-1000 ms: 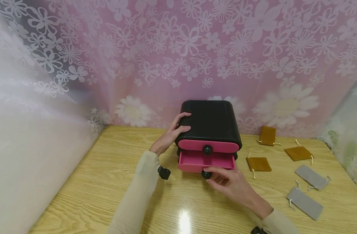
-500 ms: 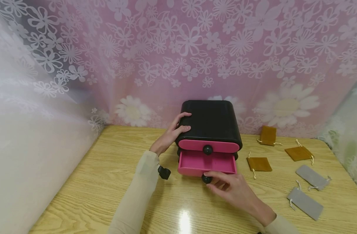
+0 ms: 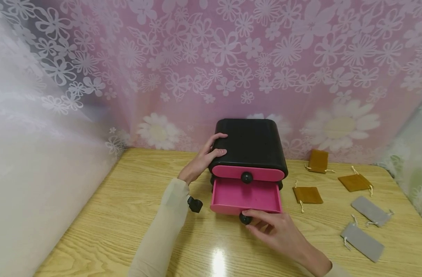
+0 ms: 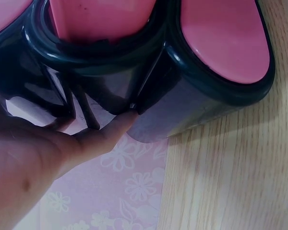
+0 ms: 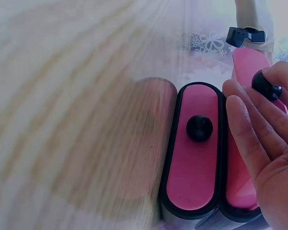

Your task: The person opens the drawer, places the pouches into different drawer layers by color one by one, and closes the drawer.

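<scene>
At the far left a whitish curtain (image 3: 41, 173) borders the wood-grain surface (image 3: 134, 184), and a pale sleeve (image 3: 162, 231) with a black wrist device (image 3: 195, 204) reaches in. The left hand (image 3: 204, 159) rests against the left side of a black cabinet (image 3: 249, 142), two fingertips on its top; this grip pinches nothing. The cabinet stands on the surface before a pink flowered curtain (image 3: 183, 77). Its top drawer (image 3: 228, 172) is shut, and the middle drawer (image 3: 224, 209) is pulled out, the upper casing overhanging its rear. The bottom drawer (image 5: 187, 172), closed, shows in the right wrist view; the middle one hides it from the head camera. The right hand (image 3: 280, 232) has its grip closed on the middle drawer's black knob (image 3: 245, 219), finger above and thumb below, covering the drawer front's right part. Further right, clear of the drawer, lie a brown pouch (image 3: 307, 195), a second behind it (image 3: 318, 161), a third (image 3: 354, 182), then two grey pouches (image 3: 362, 242) nearer the person.
</scene>
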Demonstrator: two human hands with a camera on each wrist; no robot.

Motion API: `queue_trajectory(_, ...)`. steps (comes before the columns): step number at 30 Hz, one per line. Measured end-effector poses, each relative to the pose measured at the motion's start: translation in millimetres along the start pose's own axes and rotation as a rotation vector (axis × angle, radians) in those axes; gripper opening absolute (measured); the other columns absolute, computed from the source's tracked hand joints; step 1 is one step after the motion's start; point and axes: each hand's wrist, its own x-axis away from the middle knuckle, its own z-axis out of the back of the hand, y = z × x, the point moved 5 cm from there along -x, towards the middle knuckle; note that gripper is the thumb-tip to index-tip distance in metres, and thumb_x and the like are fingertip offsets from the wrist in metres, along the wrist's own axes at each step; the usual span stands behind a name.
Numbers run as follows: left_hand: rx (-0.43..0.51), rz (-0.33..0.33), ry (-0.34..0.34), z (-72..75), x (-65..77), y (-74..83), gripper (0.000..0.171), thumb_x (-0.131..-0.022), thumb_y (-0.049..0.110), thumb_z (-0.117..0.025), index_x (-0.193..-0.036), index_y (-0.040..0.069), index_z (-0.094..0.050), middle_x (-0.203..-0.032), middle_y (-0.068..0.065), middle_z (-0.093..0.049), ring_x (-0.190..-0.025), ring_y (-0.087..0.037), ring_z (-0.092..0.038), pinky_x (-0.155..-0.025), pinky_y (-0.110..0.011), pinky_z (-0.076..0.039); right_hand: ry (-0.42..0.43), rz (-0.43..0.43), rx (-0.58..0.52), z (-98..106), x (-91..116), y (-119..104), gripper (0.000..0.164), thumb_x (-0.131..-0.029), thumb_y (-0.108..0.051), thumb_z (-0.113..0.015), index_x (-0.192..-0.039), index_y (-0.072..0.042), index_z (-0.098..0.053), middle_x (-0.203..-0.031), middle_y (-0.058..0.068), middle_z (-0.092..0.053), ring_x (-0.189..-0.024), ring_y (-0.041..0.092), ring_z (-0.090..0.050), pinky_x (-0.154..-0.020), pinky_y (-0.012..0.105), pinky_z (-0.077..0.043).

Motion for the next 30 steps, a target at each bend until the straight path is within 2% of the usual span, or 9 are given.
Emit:
queue_trajectory(8, -0.003, -0.006, 0.002, 0.1, -0.9, 0.4, 0.047, -0.104, 0.030, -0.055, -0.148, 0.039, -0.041, -0.149, -0.003, -0.047, -0.129, -0.023, -0.057, -0.105, -0.039, -0.048, -0.045, -0.038, -0.022, -3, 3, -2, 0.043, -0.082, -0.001, -0.083, -0.120, -0.019, -0.074, -0.088, -0.003, -0.077, -0.074, -0.005, -0.065, -0.057, 0.018, -0.053)
queue_trajectory(14, 0.006, -0.008, 0.000, -0.4, 0.1, 0.5, 0.047, -0.104, 0.028, -0.055, -0.148, 0.037, -0.041, -0.148, -0.004, -0.048, -0.127, -0.022, -0.057, -0.105, -0.037, -0.048, -0.033, -0.011, -0.023, -4, 6, -2, 0.046, -0.079, 0.002, -0.084, -0.119, -0.019, -0.074, -0.086, -0.005, -0.076, -0.073, -0.005, -0.065, -0.058, 0.015, -0.052)
queue_trajectory(25, -0.008, -0.003, 0.019, -0.5, 0.6, 2.0, 0.045, -0.103, 0.028, -0.055, -0.145, 0.038, -0.044, -0.148, -0.002, -0.047, -0.127, -0.023, -0.057, -0.105, -0.036, -0.048, -0.037, 0.019, -0.013, -5, 9, -2, 0.043, -0.080, 0.002, -0.083, -0.117, -0.018, -0.075, -0.084, -0.004, -0.077, -0.071, -0.006, -0.064, -0.058, 0.013, -0.051)
queue_trajectory(30, -0.026, 0.006, 0.012, 0.0, 1.1, 2.5, 0.045, -0.103, 0.030, -0.055, -0.146, 0.039, -0.042, -0.149, -0.003, -0.046, -0.129, -0.023, -0.056, -0.107, -0.039, -0.047, -0.091, -0.019, -0.039, -3, 12, 0, 0.044, -0.083, -0.001, -0.081, -0.123, -0.019, -0.073, -0.087, -0.003, -0.077, -0.073, -0.005, -0.064, -0.059, 0.018, -0.053)
